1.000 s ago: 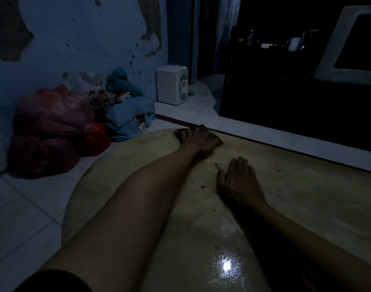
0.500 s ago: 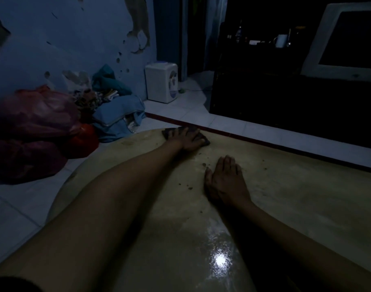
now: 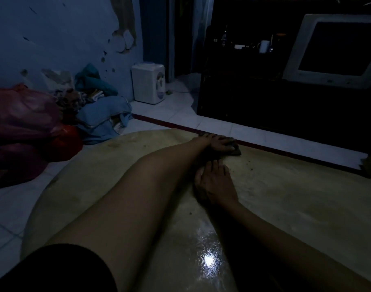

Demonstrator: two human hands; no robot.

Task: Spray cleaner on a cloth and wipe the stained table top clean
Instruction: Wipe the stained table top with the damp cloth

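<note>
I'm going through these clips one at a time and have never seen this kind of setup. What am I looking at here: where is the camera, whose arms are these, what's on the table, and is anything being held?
There is no machine here: the single picture comes from a wide-angle camera worn on a person's head, looking forward and down, so the two bare arms are the wearer's own. They reach over a pale beige, round-edged table top in a dim room; dark crumbs and specks dot its far part, and a bright light glints off a shiny patch near the wearer. The left hand presses a dark cloth flat at the table's far edge. The right hand lies flat on the table, holding nothing. On the floor beyond are red plastic bags, bluish fabric and a small white appliance.
</note>
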